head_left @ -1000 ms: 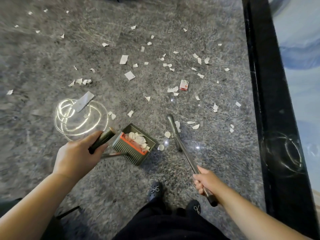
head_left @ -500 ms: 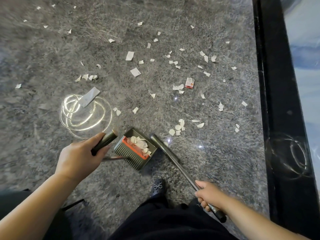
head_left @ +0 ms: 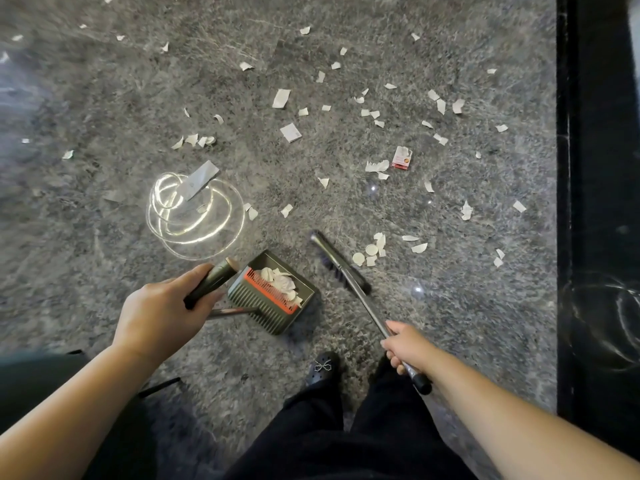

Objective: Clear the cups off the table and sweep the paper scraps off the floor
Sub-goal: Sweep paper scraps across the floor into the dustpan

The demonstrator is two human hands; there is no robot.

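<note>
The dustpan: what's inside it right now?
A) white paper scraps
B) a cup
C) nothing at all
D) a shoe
A: white paper scraps lie piled inside the dustpan, just behind its orange comb strip.

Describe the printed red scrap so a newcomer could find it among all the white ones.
Start at the black strip along the floor's right side and look left. Past the scattered scraps, beyond the broom head, lies the red scrap. It alone has red and pink printing; its neighbours are plain white.
</note>
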